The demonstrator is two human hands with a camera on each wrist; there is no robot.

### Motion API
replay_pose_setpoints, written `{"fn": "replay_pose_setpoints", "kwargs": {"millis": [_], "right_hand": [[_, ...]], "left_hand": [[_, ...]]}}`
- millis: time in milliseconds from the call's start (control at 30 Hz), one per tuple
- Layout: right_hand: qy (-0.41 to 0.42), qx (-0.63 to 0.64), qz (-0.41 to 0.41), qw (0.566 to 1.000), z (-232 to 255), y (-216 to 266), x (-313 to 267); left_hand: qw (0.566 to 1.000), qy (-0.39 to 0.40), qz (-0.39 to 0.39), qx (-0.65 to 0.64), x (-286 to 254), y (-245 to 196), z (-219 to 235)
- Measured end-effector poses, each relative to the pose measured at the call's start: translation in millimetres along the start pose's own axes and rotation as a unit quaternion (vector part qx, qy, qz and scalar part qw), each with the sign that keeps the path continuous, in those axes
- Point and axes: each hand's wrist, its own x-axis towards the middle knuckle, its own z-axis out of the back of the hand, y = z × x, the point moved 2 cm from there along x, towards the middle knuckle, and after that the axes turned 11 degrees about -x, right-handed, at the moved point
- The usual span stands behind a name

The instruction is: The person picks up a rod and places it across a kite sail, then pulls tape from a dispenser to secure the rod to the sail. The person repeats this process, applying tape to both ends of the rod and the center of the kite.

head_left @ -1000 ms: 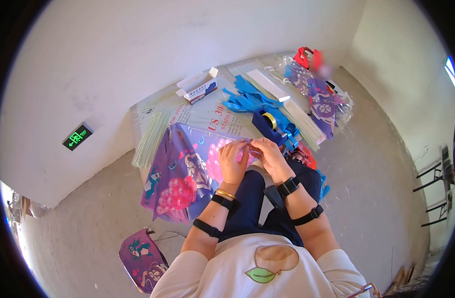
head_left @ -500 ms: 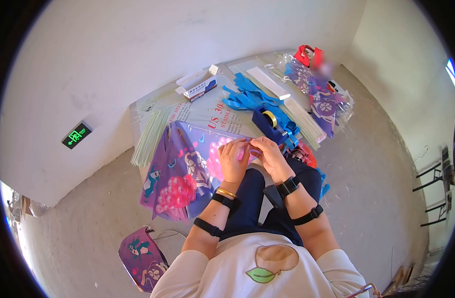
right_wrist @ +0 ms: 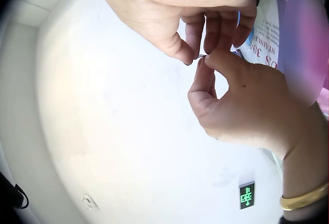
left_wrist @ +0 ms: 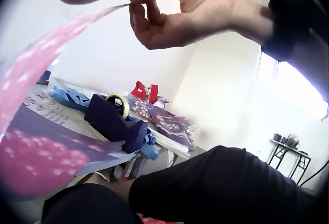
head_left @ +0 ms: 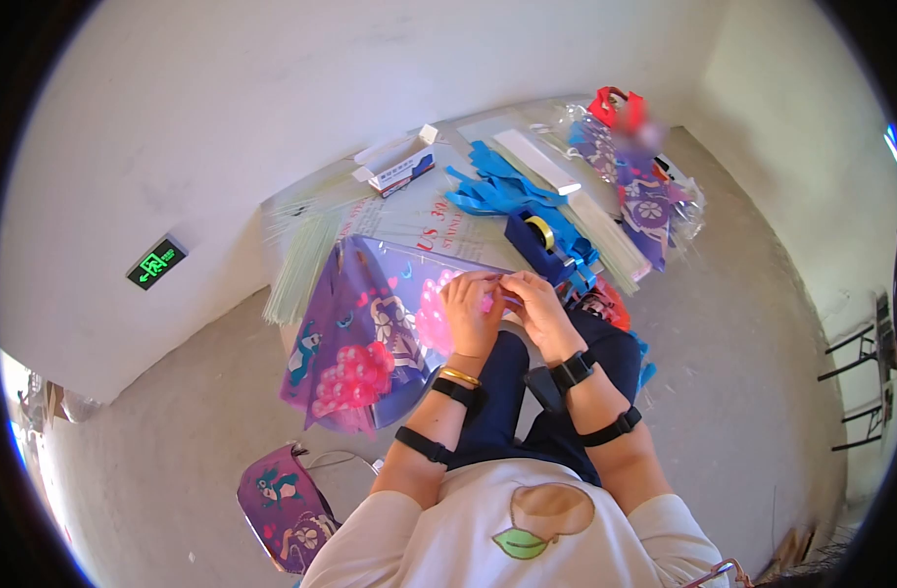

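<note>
A purple sheet (head_left: 355, 294) printed with pink balloons and figures, pointed at its corners like a kite's sail, spreads across the lap and table edge. My left hand (head_left: 471, 309), with a gold bangle at the wrist, pinches one tip of it between thumb and forefinger. Right beside it, my right hand (head_left: 539, 312) pinches the same tip, its thumb and forefinger meeting the left fingertips. In the right wrist view, only a tiny bit of the tip shows between the fingers. The left wrist view has the sheet's pink edge (left_wrist: 49, 54) rising to the fingers.
On the table lie thin pale rods (head_left: 306, 269), an open small box (head_left: 401, 169), blue strips (head_left: 502, 186), a blue tape dispenser (head_left: 536, 245) with yellow tape, and a long white box (head_left: 536, 162). More purple printed sheets (head_left: 644, 211) lie far right. A printed purple seat (head_left: 287, 510) stands lower left.
Both hands stay at the sheet's tip, with only small finger shifts. The head view has shifted slightly, so the scene sits a little further right.
</note>
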Motion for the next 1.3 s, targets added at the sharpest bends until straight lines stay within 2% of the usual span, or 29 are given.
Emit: {"fn": "replay_pose_setpoints", "kwargs": {"millis": [67,200,267,300,367,400,500,533,567,633,700,767,800,833,867,900,933,967,1000,1033,1100,1133,1167,1233,1300], "right_hand": [[-0.001,-0.001,0.005,1.0,2.2,-0.5,-1.2],[-0.029,-0.028,0.02,0.999,16.7,-8.9,0.7],[-0.051,-0.055,0.022,0.997,21.7,-12.9,-0.5],[-0.058,-0.068,0.032,0.995,24.9,-14.0,0.1],[-0.051,-0.065,0.027,0.996,34.1,-21.8,5.6],[-0.061,-0.055,0.024,0.996,36.4,-24.0,7.0],[-0.072,-0.041,0.02,0.996,42.9,-29.3,10.1],[-0.075,-0.037,0.02,0.996,44.8,-30.3,11.2],[-0.079,-0.033,0.02,0.996,46.8,-31.1,12.1],[-0.072,-0.04,0.018,0.996,47.1,-33.0,12.5],[-0.08,-0.064,0.046,0.994,45.6,-34.7,9.4],[-0.027,-0.118,0.119,0.986,21.5,-25.9,-4.8],[-0.021,-0.165,0.146,0.975,8.3,-30.7,-13.2],[0.02,-0.198,0.12,0.973,-6.2,-31.8,-26.6],[0.057,-0.29,0.179,0.938,-23.0,-37.0,-36.7],[0.084,-0.42,0.236,0.872,-42.5,-28.7,-53.9],[0.144,-0.389,0.243,0.877,-62.0,-28.2,-65.3],[0.241,-0.4,0.184,0.865,-71.5,-32.5,-70.7],[0.287,-0.402,0.221,0.841,-80.8,-40.9,-74.0],[0.333,-0.403,0.257,0.813,-87.8,-48.0,-75.4],[0.364,-0.403,0.22,0.81,-88.8,-56.2,-74.5],[0.392,-0.404,0.186,0.805,-89.9,-60.4,-73.3],[0.395,-0.402,0.184,0.805,-87.8,-63.5,-70.4],[0.338,-0.369,0.12,0.857,-70.8,-68.4,-58.7],[0.292,-0.383,0.092,0.871,-52.9,-64.3,-51.3]], "left_hand": [[1.0,0.015,-0.011,0.01,0.0,0.5,0.1],[0.997,0.02,0.029,0.074,-5.4,-13.7,10.4],[0.996,0.042,0.072,-0.011,-19.2,-7.9,18.4],[0.996,0.041,0.073,-0.004,-28.7,-1.7,25.3],[0.982,0.116,0.138,-0.055,-52.5,16.7,35.9],[0.981,0.128,0.141,-0.041,-58.9,21.7,44.9],[0.974,0.135,0.183,0.0,-74.8,43.3,68.5],[0.964,0.14,0.223,-0.025,-78.2,52.3,74.9],[0.964,0.138,0.225,-0.024,-81.8,58.9,81.3],[0.939,0.138,0.311,-0.053,-84.6,68.9,91.5],[0.938,0.134,0.315,-0.046,-84.3,74.0,94.5],[0.905,0.087,0.392,-0.14,-83.4,78.8,93.9],[0.905,0.086,0.392,-0.14,-81.2,80.7,94.5],[0.855,0.046,0.455,-0.244,-80.5,84.6,94.0],[0.789,0.006,0.509,-0.344,-80.9,87.6,93.2],[0.789,0.004,0.508,-0.344,-83.5,93.4,97.7],[0.78,0.011,0.545,-0.307,-90.1,103.5,106.9],[0.769,0.018,0.58,-0.269,-95.0,110.3,116.7],[0.81,0.044,0.552,-0.19,-91.2,104.0,127.9],[0.81,0.042,0.553,-0.189,-103.3,117.2,139.2],[0.885,0.129,0.447,-0.015,-131.9,140.3,166.6],[0.884,0.127,0.45,-0.014,-135.8,136.6,179.5],[0.868,0.115,0.483,-0.024,-141.2,133.3,192.8],[0.849,0.1,0.518,-0.033,-149.3,133.3,222.2],[0.8,0.13,0.584,0.048,-159.1,141.1,257.5]]}}
